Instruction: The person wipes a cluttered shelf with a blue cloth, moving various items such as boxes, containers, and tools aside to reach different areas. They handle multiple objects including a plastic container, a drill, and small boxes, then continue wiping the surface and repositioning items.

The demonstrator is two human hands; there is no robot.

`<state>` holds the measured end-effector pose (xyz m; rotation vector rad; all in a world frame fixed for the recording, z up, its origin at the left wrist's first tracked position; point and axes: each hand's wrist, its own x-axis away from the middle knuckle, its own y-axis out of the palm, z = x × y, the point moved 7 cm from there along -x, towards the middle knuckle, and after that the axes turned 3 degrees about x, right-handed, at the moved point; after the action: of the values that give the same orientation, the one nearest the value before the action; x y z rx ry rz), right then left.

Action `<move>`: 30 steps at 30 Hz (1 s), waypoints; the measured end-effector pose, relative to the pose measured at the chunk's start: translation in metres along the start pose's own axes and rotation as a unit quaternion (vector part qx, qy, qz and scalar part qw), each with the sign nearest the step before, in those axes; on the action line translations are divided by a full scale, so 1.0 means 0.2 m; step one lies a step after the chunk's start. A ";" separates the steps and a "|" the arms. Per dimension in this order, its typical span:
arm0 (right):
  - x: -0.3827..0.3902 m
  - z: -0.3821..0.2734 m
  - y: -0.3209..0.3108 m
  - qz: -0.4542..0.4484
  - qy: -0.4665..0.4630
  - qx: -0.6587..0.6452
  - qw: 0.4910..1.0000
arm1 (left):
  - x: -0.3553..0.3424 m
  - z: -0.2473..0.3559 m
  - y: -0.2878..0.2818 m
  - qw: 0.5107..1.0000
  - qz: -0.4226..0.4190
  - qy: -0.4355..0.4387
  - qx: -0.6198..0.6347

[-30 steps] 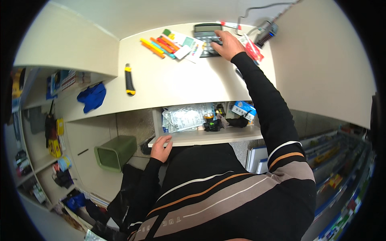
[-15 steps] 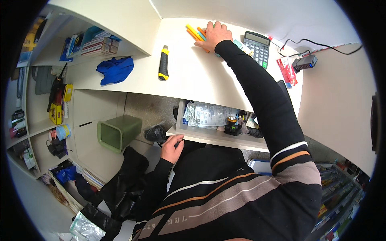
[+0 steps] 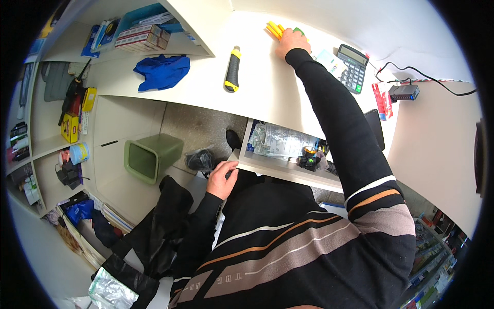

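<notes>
My right hand (image 3: 292, 45) is closed over a bundle of yellow and orange markers (image 3: 274, 29) at the back of the desk; a green piece shows beside its fingers. Just right of it lie a pale card (image 3: 332, 64) and a black calculator (image 3: 353, 67). A yellow-and-black utility knife (image 3: 232, 72) lies to the left. My left hand (image 3: 222, 179) has curved, loosely parted fingers at the front left corner of the open drawer (image 3: 278, 167), holding nothing visible. Inside the drawer are clear packets (image 3: 272, 144) and a headlamp (image 3: 309, 157).
On the desk (image 3: 262, 98) are a blue cloth (image 3: 162, 72), red packets (image 3: 382, 98), a charger block (image 3: 404, 92) and a dark phone (image 3: 375, 126). Filled shelves (image 3: 51, 144) line the left; a green bin (image 3: 154, 154) and black bags (image 3: 198, 159) sit below; a partition (image 3: 432, 149) bounds the right.
My right hand has left the calculator, moving left onto the markers and closing over them as they gather. My left hand stays at the drawer front. The view has shifted.
</notes>
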<state>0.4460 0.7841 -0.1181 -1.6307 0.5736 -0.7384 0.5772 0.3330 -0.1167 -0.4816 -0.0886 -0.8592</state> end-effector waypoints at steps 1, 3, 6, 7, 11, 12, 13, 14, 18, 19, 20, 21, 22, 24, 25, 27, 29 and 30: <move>-0.01 -0.01 0.00 -0.004 -0.024 -0.004 1.000 | -0.01 0.00 -0.01 1.000 0.004 0.000 -0.001; -0.06 -0.01 -0.02 -0.012 -0.068 -0.012 0.998 | -0.02 0.00 -0.03 1.000 0.009 0.008 -0.005; -0.08 0.00 -0.21 0.078 -0.148 -0.138 0.976 | -0.04 0.03 -0.05 1.000 0.012 0.009 0.013; -0.07 0.02 -0.30 0.109 -0.176 -0.190 0.960 | -0.06 0.04 -0.04 0.999 0.013 0.003 0.034; 0.01 0.26 -0.66 0.205 -0.202 -0.496 0.819 | -0.26 0.25 -0.01 0.995 -0.061 0.020 0.076; 0.04 0.30 -0.66 0.130 -0.232 -0.582 0.769 | -0.33 0.25 0.03 0.985 -0.075 0.002 0.156; 0.11 0.33 -0.65 0.051 -0.258 -0.659 0.705 | -0.41 0.38 0.04 0.974 -0.090 -0.013 0.209; 0.30 0.28 -0.63 -0.041 -0.242 -0.725 0.644 | -0.49 0.50 0.04 0.964 -0.092 0.015 0.251; 1.33 0.01 -0.20 -0.410 -0.006 -0.834 0.369 | -0.72 0.85 0.14 0.895 -0.096 0.075 0.428; 1.49 -0.02 -0.14 -0.434 0.044 -0.836 0.332 | -0.76 0.88 0.19 0.885 -0.091 0.079 0.449; 1.61 -0.04 -0.09 -0.423 0.101 -0.854 0.287 | -0.79 0.86 0.26 0.899 -0.124 0.040 0.417; 1.67 -0.04 -0.04 -0.419 0.097 -0.869 0.246 | -0.79 0.82 0.35 0.910 -0.162 -0.002 0.383; 1.68 -0.02 0.00 -0.416 0.076 -0.861 0.281 | -0.77 0.75 0.39 0.939 -0.150 -0.041 0.307; 1.69 0.04 0.04 -0.398 0.084 -0.851 0.333 | -0.71 0.72 0.47 0.964 -0.162 -0.042 0.205; 1.74 0.07 0.02 -0.408 0.131 -0.843 0.326 | -0.65 0.72 0.49 0.977 -0.167 -0.028 0.132; 1.81 0.11 0.07 -0.448 0.159 -0.818 0.325 | -0.55 0.80 0.56 0.971 -0.225 0.081 0.008; 1.85 0.18 0.09 -0.435 0.166 -0.827 0.316 | -0.54 0.77 0.60 0.967 -0.213 0.079 0.116; 1.85 0.24 0.09 -0.412 0.164 -0.838 0.318 | -0.55 0.77 0.59 0.969 -0.185 0.056 0.155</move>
<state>0.7327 0.5458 -0.0831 -4.0658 0.8112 -1.3383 0.6110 0.5444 -0.0538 -0.1213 -0.2091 -1.2129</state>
